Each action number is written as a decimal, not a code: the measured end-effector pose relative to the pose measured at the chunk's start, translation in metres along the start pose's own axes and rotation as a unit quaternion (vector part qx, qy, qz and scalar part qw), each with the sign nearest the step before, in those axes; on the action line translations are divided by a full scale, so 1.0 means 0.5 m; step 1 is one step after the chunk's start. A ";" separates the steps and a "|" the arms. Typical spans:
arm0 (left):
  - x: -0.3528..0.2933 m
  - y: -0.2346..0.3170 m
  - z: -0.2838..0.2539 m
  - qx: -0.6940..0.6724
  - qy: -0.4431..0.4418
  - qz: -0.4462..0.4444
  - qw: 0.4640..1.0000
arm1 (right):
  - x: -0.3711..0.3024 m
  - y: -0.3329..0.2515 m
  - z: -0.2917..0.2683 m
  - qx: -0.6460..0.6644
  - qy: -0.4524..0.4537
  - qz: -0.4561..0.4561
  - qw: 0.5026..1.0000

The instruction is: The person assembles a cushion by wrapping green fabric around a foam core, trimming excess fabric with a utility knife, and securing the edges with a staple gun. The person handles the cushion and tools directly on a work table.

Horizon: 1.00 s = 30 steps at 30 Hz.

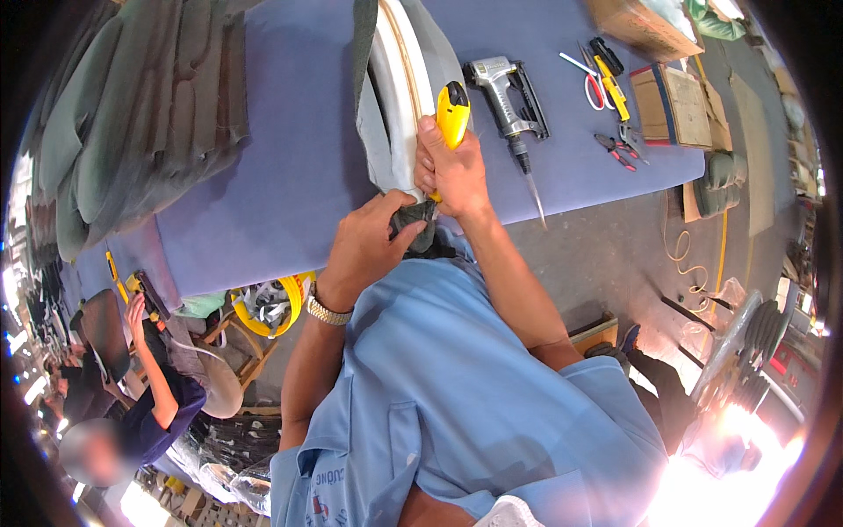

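Observation:
My right hand (457,171) is closed around a yellow utility knife (453,116) with a black end, held upright beside a long padded piece. That padded piece (413,79), white along its core with grey fabric flaps (373,123) on both sides, lies on the blue-covered table and runs away from me. My left hand (369,241) pinches the dark grey fabric (414,227) at its near end, close to the table's front edge. The knife's blade tip is hidden behind my right hand and the fabric.
A pneumatic stapler (505,97) with its hose fitting lies right of the padded piece. Beyond it are scissors (597,88), a yellow cutter (612,86), and pliers (617,151). Cardboard boxes (672,105) stand at the right, stacked grey fabric (149,97) at the left. A co-worker (171,395) is at lower left.

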<state>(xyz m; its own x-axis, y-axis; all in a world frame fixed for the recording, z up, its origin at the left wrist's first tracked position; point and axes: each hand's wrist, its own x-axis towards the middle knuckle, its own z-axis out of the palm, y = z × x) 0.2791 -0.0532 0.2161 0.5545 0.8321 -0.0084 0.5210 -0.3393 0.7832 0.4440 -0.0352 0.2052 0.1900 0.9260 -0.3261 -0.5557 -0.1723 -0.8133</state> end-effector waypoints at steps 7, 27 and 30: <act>-0.005 -0.018 -0.002 -0.062 0.019 -0.075 0.995 | 0.003 0.009 0.003 0.068 -0.009 0.033 0.997; 0.032 0.045 -0.075 0.212 -0.083 0.066 0.972 | -0.008 0.022 0.015 0.036 0.040 -0.039 0.998; 0.038 0.030 -0.072 0.169 -0.081 0.045 0.981 | -0.006 0.028 0.023 0.000 0.051 -0.056 0.997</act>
<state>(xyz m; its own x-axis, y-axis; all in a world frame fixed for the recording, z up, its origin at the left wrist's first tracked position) 0.2738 -0.0266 0.2500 0.6894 0.7211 -0.0691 0.6361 -0.5569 0.5341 0.4264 -0.0365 0.2003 0.3312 0.9007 -0.2811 -0.5269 -0.0705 -0.8470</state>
